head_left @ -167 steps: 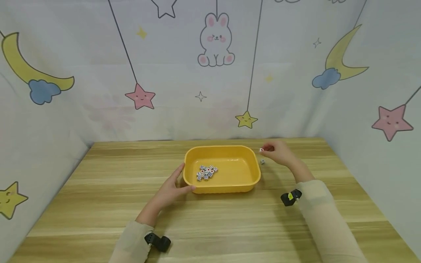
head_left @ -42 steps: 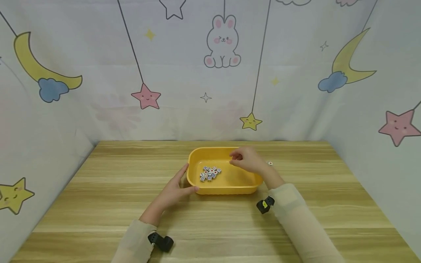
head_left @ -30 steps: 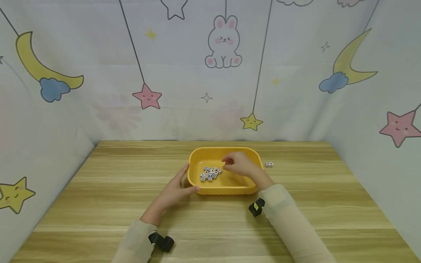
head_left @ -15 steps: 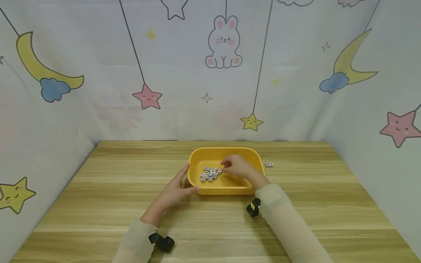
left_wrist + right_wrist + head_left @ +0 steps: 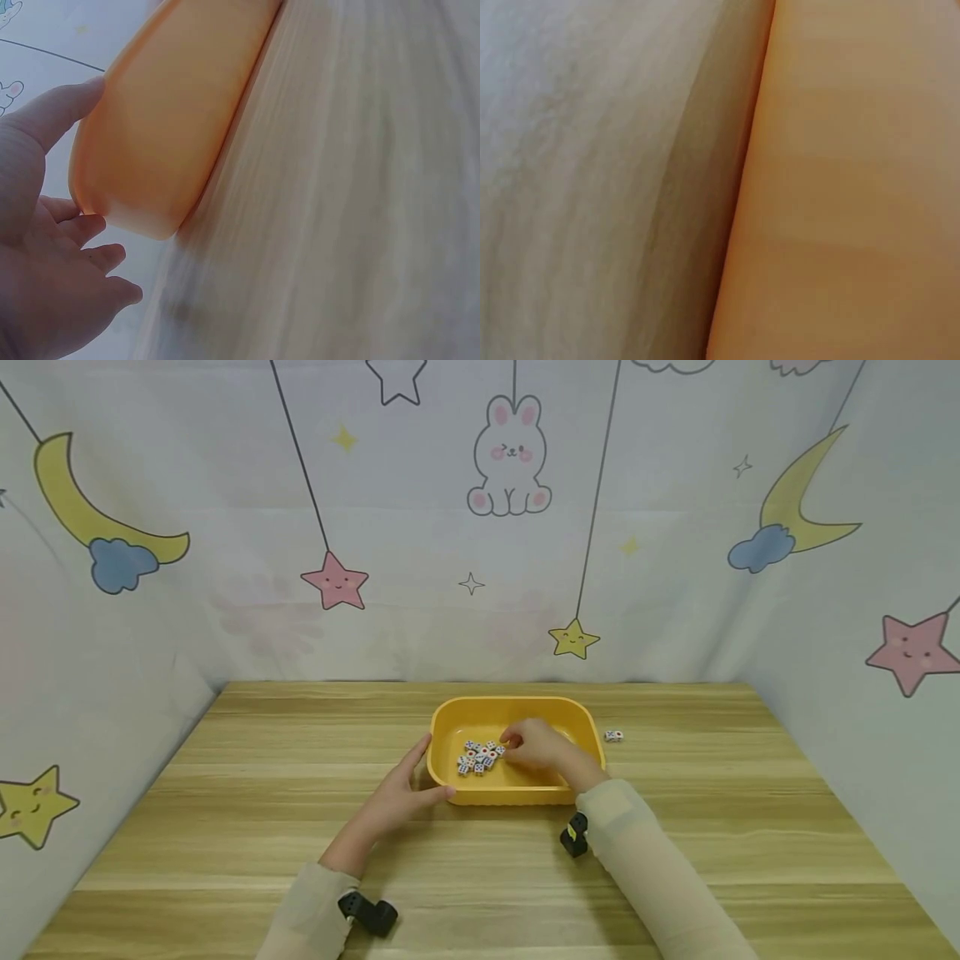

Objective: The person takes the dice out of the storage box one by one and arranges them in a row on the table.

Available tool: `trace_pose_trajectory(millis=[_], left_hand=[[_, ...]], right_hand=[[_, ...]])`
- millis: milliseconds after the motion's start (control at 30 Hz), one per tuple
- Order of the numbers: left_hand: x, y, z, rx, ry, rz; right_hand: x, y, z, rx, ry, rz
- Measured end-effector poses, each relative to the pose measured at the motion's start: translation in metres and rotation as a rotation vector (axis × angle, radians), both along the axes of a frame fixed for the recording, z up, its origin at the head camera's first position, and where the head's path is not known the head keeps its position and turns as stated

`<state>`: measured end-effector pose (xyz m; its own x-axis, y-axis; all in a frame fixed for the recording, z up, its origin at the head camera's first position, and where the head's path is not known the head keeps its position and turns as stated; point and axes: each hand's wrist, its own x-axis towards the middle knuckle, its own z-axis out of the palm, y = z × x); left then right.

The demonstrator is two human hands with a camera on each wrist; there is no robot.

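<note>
A yellow plastic basin [image 5: 517,795] stands on the table with a cluster of white dice [image 5: 478,762] in its left half. My left hand [image 5: 390,793] is at the left end of the basin, thumb at the near rim and index finger along the side. In the left wrist view the thumb touches the rim and the other fingers spread below it, relaxed. My right hand [image 5: 538,745] is inside the basin, thumb and index finger bent, their tips right at the cluster's right edge by one die. I cannot tell whether they pinch it. The right wrist view shows no hand.
Two more dice [image 5: 614,737] lie side by side on the wooden table [image 5: 315,727], just right of the basin. A white cloth backdrop [image 5: 397,635] with printed stars, moons and a bunny encloses the table at the back and sides.
Earlier my right hand held a die beyond the basin's right end. It has since moved left and down into the basin, up to the dice cluster. My left hand has kept its place.
</note>
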<state>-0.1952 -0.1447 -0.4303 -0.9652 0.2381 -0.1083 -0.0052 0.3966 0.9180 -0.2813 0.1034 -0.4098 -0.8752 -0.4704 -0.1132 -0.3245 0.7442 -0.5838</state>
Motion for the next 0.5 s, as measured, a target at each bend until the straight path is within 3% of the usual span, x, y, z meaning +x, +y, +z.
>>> trace_pose_trajectory(millis=[500], left_hand=[[0.0007,0.0003,-0.0005,0.018,-0.001,-0.003]], right_hand=[[0.0036,-0.0016,0.0048,-0.008,-0.014,0.018]])
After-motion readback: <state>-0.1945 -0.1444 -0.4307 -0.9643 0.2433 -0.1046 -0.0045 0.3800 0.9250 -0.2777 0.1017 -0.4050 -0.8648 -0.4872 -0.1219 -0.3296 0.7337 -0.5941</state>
